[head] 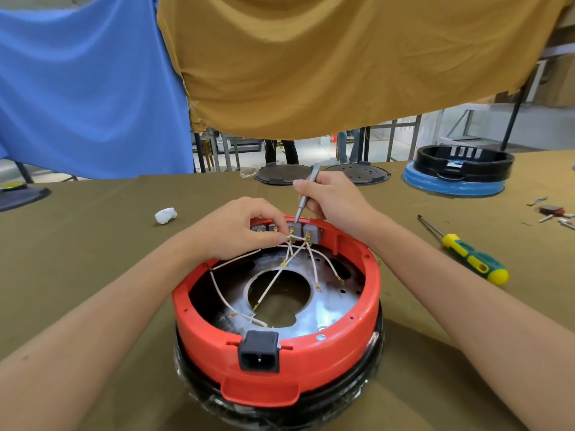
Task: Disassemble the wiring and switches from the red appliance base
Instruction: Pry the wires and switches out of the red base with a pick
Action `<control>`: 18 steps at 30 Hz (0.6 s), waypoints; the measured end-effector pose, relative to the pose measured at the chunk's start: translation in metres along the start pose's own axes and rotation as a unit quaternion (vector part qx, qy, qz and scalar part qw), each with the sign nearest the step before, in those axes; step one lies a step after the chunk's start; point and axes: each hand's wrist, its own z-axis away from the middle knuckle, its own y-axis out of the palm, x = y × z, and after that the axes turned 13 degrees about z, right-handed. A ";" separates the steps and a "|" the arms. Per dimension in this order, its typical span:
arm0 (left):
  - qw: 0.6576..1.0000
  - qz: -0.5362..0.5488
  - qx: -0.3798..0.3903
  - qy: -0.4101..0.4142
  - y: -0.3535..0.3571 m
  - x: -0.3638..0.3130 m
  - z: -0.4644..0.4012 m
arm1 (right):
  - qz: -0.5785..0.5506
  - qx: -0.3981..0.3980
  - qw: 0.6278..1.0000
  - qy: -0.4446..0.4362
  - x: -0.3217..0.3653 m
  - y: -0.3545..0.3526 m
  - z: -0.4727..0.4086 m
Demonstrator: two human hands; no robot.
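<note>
Switches [287,229] sit in a grey row inside the far wall of the red base [273,306], at 12 o'clock on its rim, four blocks side by side, with brass terminals facing the open middle. White wires [280,275] fan from those terminals toward 6 o'clock, some crossing over the central hole, some ending in free ring lugs near 3 o'clock, one run reaching the black socket [259,353] at 6 o'clock. Left hand [236,227] comes in from 8 o'clock; its fingertips pinch a white wire end right at the terminals of the third block. Right hand [333,200] comes in from 4 o'clock and grips a slim metal driver [303,200], fingers curled round the shank, thumb on top. Driver's long axis tilts from upper right down to lower left, tip on or just above that same block's terminal; contact cannot be confirmed. Judgement: the work point lies directly between both sets of fingertips, just below and left of the right hand, so the next move is a small one at the tip, with the left hand ready to draw the wire toward 6 o'clock. A yellow-green screwdriver [466,253] lies on the table at 3 o'clock, well apart. No readable writing or brand anywhere.
</note>
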 end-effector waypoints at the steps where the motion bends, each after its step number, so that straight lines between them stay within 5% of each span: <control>1: 1.000 0.001 0.000 0.001 0.000 0.000 0.000 | -0.004 0.003 1.000 0.003 -0.001 0.000 0.000; 8: 1.000 0.012 -0.001 -0.003 -0.001 0.001 0.000 | 0.004 -0.010 1.000 -0.018 -0.005 -0.001 0.003; 14: 1.000 0.006 -0.003 0.002 0.000 0.000 0.000 | 0.146 -0.046 0.975 -0.163 0.003 0.000 0.013; 18: 1.000 0.005 -0.002 0.011 0.000 0.000 0.000 | 0.274 -0.006 0.923 -0.269 0.011 -0.001 0.019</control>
